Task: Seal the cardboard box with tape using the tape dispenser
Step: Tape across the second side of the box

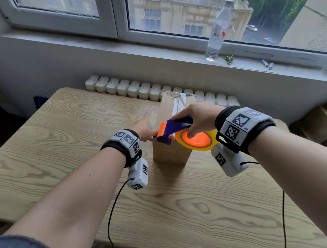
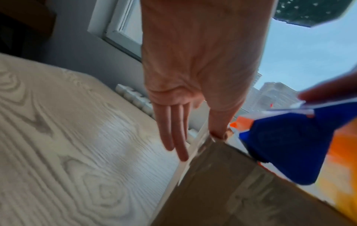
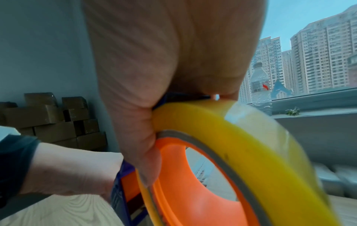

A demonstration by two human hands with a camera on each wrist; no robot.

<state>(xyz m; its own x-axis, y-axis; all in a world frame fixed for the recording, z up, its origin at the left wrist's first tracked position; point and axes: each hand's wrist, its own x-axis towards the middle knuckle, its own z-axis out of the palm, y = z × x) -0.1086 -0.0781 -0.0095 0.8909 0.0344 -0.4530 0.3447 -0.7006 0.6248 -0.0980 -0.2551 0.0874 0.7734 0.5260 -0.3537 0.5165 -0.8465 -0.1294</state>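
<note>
Right hand (image 1: 198,118) is gripping the tape dispenser (image 1: 180,131), fingers wrapped over the blue body, thumb pressing into the orange hub; the nose is sitting at the near top edge of the cardboard box (image 1: 170,151). Left hand (image 1: 145,127) is lying just left of the dispenser, fingers straight and together along the box's left side, thumb pressing on the top corner.

Risks, as I judge them:
- Thumb is sitting right beside the dispenser nose; the cutter could catch it.
- Box is tall and narrow; a hard pull could be tipping it toward the person.
- Tape already on the top (image 1: 179,102) looks wrinkled; a skewed strip could leave the seam open.

Around: radiator (image 1: 131,87) beyond the hands, water bottle (image 1: 217,30) on the sill beyond the right hand, wrist cables trailing over the table (image 1: 64,113). Nothing is blocking the box top.
</note>
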